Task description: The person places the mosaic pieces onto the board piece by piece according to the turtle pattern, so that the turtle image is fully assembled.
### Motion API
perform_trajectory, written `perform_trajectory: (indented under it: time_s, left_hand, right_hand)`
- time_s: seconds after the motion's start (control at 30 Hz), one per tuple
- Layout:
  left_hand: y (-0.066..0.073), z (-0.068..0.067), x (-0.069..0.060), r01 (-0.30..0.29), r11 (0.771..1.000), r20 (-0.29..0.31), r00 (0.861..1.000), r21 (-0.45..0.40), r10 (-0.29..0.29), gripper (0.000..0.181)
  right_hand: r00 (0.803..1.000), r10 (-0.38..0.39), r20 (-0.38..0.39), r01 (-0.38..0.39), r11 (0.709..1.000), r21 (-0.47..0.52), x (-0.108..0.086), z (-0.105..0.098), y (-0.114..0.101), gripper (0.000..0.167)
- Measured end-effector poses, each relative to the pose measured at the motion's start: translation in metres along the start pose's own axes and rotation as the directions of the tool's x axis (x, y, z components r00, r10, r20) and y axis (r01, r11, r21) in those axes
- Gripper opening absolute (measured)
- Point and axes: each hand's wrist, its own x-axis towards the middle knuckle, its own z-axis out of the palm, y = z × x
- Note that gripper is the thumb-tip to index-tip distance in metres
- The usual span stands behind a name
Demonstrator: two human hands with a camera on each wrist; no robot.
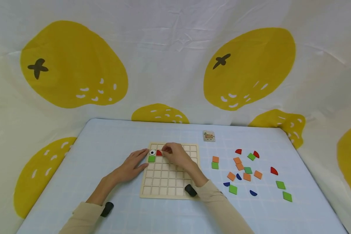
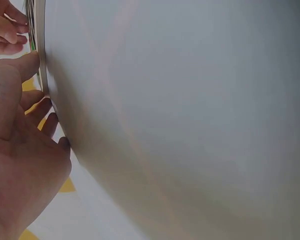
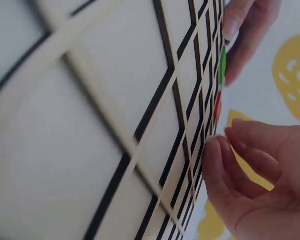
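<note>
A wooden grid board (image 1: 161, 197) lies on the table. In its upper left cells are a white tile with a black dot (image 1: 152, 152), a red quarter-circle tile (image 1: 159, 153) and a green square tile (image 1: 151, 159). My left hand (image 1: 131, 166) rests at the board's left edge, its fingers extended and thumb touching the side. Over the upper rows, my right hand (image 1: 176, 156) has curled fingers, their tips beside the red tile. In the right wrist view, a pale sliver shows at the fingertips (image 3: 212, 150); whether it is a held piece cannot be told.
A small picture card (image 1: 209, 136) lies beyond the board's upper right corner. Loose tiles spread over the table's right side: orange squares (image 1: 247, 177), green pieces (image 1: 233, 189), red quarter circles (image 1: 274, 171) and blue half circles (image 1: 253, 193). A fruit-patterned cloth (image 1: 169, 71) hangs behind.
</note>
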Motion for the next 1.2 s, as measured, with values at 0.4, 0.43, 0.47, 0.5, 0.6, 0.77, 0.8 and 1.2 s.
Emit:
perform_trajectory:
  time_s: [0.4, 0.43, 0.47, 0.5, 0.6, 0.77, 0.8, 1.2]
  left_hand:
    - [-0.002, -0.001, 0.000, -0.007, 1.000, -0.005, 1.000, 0.012, 0.007, 0.064]
    - [-0.001, -0.001, 0.001, -0.006, 1.000, -0.005, 1.000, 0.012, 0.006, 0.064]
    - [-0.001, -0.001, 0.001, -0.005, 1.000, -0.005, 1.000, 0.011, 0.005, 0.064]
    - [-0.001, -0.001, 0.001, -0.003, 1.000, -0.005, 1.000, 0.011, 0.003, 0.064]
    - [-0.001, -0.002, 0.001, 0.005, 1.000, -0.003, 1.000, 0.010, -0.005, 0.064]
    - [0.000, -0.001, 0.001, 0.016, 1.000, 0.000, 1.000, 0.016, -0.016, 0.065]
    - [0.000, -0.001, 0.001, 0.016, 1.000, -0.001, 1.000, 0.015, -0.016, 0.065]
    - [-0.002, 0.001, 0.000, 0.003, 0.999, -0.002, 1.000, 0.034, -0.003, 0.065]
  right_hand:
    - [0.997, 0.000, -0.072, -0.002, 0.999, -0.035, -0.031, -0.030, 0.012, 0.015]
    - [0.997, 0.005, -0.083, -0.008, 0.999, -0.037, -0.034, -0.032, 0.014, 0.014]
    - [0.996, 0.007, -0.091, -0.011, 0.999, -0.043, -0.037, -0.034, 0.015, 0.014]
    - [0.995, 0.011, -0.099, -0.016, 0.999, -0.048, -0.039, -0.037, 0.017, 0.014]
    - [0.991, 0.024, -0.133, -0.033, 0.997, -0.070, -0.047, -0.042, 0.022, 0.013]
    - [0.981, 0.047, -0.190, -0.067, 0.993, -0.096, -0.062, -0.052, 0.029, 0.012]
    - [0.979, 0.052, -0.199, -0.074, 0.992, -0.104, -0.065, -0.054, 0.030, 0.012]
    - [0.951, 0.167, -0.262, -0.214, 0.963, -0.162, -0.104, -0.073, 0.045, 0.021]
